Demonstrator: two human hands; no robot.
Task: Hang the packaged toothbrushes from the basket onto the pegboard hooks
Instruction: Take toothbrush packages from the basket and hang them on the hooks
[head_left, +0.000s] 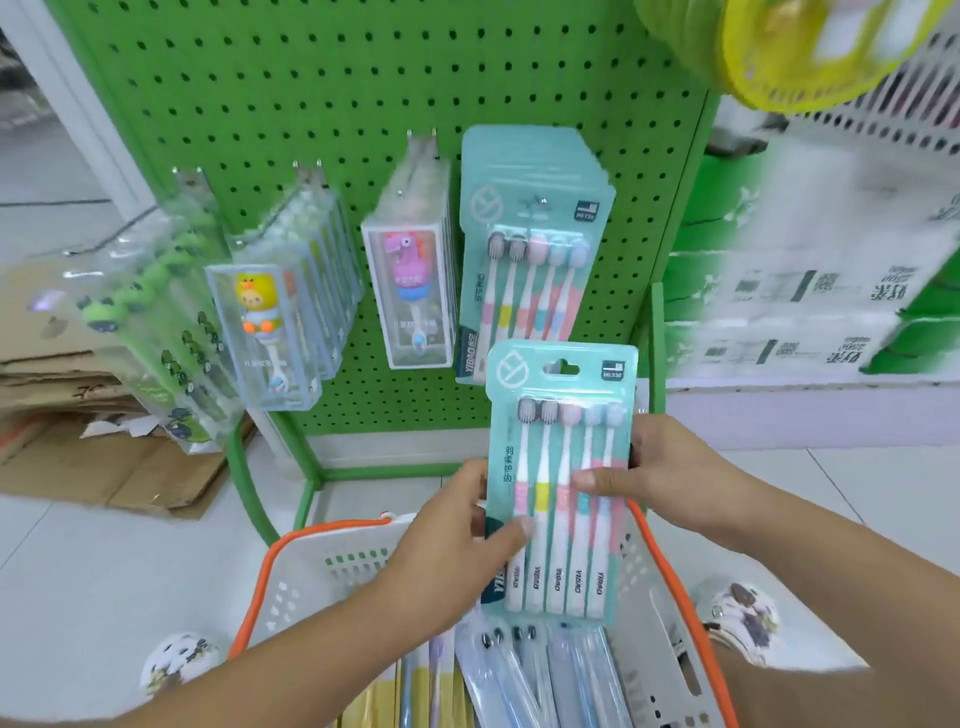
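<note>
Two hands: left hand (457, 525); right hand (649, 467); one teal five-brush pack (563, 452) held between them; one basket (332, 540), with several more packs (519, 675) inside, number unclear; one pegboard (363, 104); four hooks loaded: teal packs (530, 249), dinosaur boxes (410, 291), duck boxes (270, 332), frog packs (150, 332), each several deep, exact counts hidden; two shoes: left shoe (179, 660), right shoe (743, 618).

Bright, even indoor light with soft, faint shadows; glare glints off the clear plastic boxes (291, 332); heavy motion blur smears the right side and the yellow object (810, 47); wide-angle distortion bends the edges.
</note>
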